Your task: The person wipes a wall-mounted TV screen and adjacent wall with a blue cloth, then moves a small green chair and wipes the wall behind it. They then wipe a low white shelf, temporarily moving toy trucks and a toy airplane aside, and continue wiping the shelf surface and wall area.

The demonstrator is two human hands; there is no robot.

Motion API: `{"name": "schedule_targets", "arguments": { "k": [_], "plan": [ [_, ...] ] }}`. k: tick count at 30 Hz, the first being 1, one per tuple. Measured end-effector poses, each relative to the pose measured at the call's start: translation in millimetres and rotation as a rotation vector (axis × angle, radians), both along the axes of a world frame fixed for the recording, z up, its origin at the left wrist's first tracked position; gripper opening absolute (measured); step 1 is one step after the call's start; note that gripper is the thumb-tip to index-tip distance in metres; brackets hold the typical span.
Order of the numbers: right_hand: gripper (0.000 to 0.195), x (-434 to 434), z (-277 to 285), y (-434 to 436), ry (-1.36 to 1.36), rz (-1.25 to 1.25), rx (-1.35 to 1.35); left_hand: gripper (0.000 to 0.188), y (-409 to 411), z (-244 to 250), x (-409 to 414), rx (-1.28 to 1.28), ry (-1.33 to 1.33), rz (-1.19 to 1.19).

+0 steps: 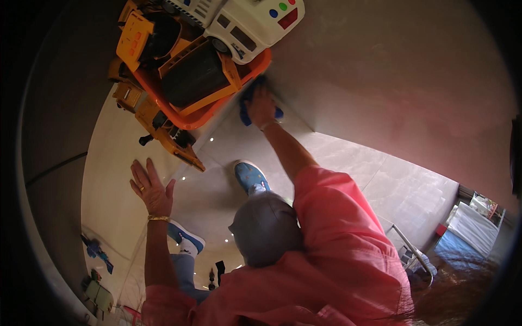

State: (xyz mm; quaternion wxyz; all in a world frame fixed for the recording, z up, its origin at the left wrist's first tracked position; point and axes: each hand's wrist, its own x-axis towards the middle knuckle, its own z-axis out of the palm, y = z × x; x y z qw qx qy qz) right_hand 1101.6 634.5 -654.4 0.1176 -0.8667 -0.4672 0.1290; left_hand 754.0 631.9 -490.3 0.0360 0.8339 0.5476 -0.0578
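Note:
My right hand [261,106] lies over a blue cloth [246,106] on the tiled floor, close by an orange plastic tub [191,121] and the base of a wall. The palm side and much of the cloth are hidden. Over a pale ledge [110,179], my left hand [153,187] has its fingers apart and holds nothing; whether it touches the surface I cannot tell. Toy construction vehicles fill the tub, among them a yellow one with a large black drum [195,77]. A white toy truck [244,30] rests on top.
A yellow toy digger [163,130] lies along the tub's left side. Two blue shoes [249,175] stand on the floor. A rounded grey thing [265,228] blocks the middle of the view. At far right are a metal tube frame [412,248] and folded fabric [469,232].

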Motion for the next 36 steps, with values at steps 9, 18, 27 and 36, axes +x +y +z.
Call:
{"name": "schedule_targets", "arguments": {
  "k": [9, 18, 27, 36],
  "plan": [
    [0.053, 20, -24, -62, -0.247, 0.111, -0.332, 0.089, -1, -1, -6, -0.008, 0.006, -0.010],
    [0.042, 99, 15, -288, 0.070, -0.524, -0.694, 0.088, 3, -1, -3, 0.014, -0.021, -0.018],
    [0.069, 13, 4, -75, 0.240, -0.115, -0.008, 0.088, 1, 2, -3, -0.024, -0.019, -0.012],
    [0.042, -163, -28, -53, -0.035, 0.534, -0.359, 0.093, -4, 4, 0, -0.048, -0.010, 0.028]
  ]
}}
